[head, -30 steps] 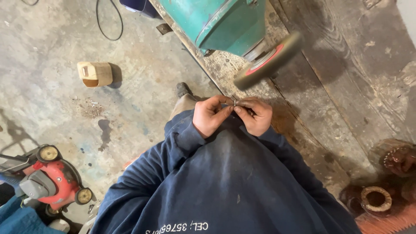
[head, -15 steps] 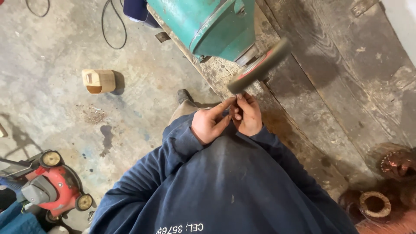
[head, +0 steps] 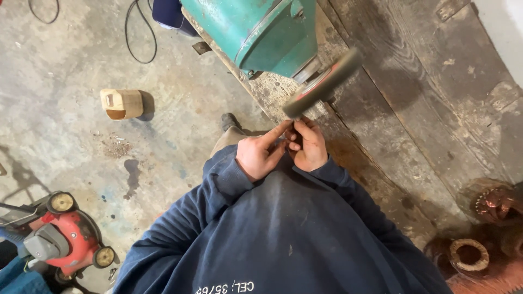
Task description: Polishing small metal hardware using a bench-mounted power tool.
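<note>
Head view, looking straight down. Left hand (head: 260, 155) and right hand (head: 309, 146) are raised together in front of the chest, fingertips meeting just below the lower edge of the grinding wheel (head: 322, 84). The left forefinger is extended toward the right hand; the right fingers curl inward. Both hands appear pinched on something small between them, but the piece is hidden by the fingers and what they grasp cannot be told. The wheel is mounted on a green bench grinder (head: 261, 32) standing on a worn wooden bench (head: 414, 109).

Containers: a small tan box (head: 121, 103) lies on its side on the concrete floor (head: 65, 65), open face showing nothing inside. A red mower (head: 57, 237) sits lower left.
</note>
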